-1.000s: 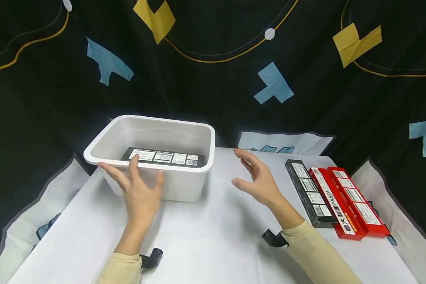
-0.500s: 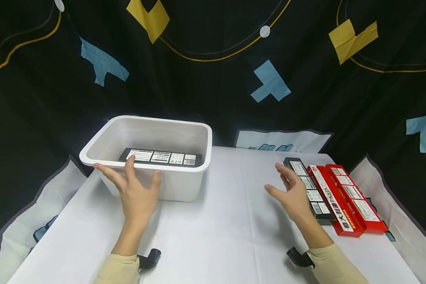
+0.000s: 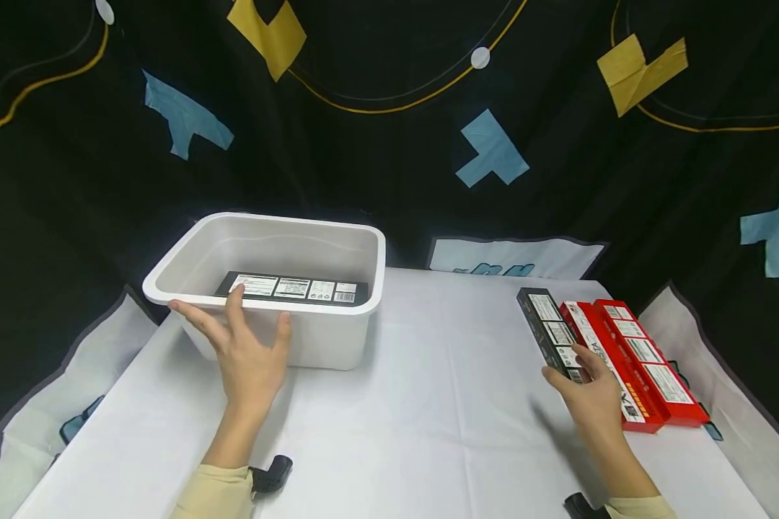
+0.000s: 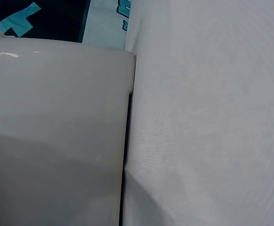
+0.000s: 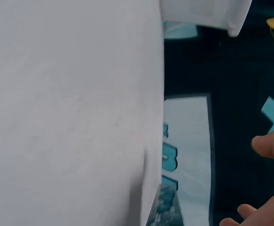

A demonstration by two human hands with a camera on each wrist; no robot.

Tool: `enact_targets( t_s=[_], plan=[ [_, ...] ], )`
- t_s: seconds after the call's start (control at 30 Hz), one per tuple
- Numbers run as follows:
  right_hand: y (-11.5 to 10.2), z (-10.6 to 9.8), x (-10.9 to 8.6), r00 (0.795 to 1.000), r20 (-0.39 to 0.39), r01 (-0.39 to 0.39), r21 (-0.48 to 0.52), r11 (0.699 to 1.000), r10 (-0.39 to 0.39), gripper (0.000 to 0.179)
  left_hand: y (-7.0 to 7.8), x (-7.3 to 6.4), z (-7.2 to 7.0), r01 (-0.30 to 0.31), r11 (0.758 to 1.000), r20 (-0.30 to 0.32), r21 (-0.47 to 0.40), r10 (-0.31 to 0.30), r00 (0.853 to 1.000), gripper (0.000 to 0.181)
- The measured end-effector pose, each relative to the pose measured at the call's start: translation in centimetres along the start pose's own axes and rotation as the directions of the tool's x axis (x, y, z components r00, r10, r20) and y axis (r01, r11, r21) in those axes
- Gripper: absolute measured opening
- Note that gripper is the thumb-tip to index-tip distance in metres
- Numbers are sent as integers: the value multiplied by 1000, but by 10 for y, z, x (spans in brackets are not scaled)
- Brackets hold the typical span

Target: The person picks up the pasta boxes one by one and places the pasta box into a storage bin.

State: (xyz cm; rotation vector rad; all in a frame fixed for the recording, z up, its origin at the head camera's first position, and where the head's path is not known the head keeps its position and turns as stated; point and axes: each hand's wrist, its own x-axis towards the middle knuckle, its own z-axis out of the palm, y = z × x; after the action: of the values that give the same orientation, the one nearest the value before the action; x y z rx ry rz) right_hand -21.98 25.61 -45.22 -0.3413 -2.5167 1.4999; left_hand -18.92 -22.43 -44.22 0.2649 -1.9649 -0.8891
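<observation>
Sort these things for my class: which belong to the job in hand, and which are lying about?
In the job, it seems:
white tub, at the left hand
black box inside it
other black box, at the right hand
red boxes, perhaps

Background:
blue pieces on the curtain
yellow pieces

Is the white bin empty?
No, the head view shows a black box lying inside the white bin.
</observation>
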Motion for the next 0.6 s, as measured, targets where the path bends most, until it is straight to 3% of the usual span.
enact_targets(
  t_s=[0.13, 0.37, 0.6],
  plan=[
    [15, -8, 2, 999, -21, -30, -88, 996, 28, 83, 0, 0, 0, 9, 1000, 1, -6, -9, 1000, 74],
    [22, -16, 6, 998, -41, -44, -188, 981, 36, 85, -1, 0, -1, 2, 1000, -6, -12, -2, 1000, 73],
    [27, -15, 8, 999, -24, 22, -322, 946, -32, 83, 0, -1, -1, 8, 1000, 12, -13, -8, 1000, 75]
  ],
)
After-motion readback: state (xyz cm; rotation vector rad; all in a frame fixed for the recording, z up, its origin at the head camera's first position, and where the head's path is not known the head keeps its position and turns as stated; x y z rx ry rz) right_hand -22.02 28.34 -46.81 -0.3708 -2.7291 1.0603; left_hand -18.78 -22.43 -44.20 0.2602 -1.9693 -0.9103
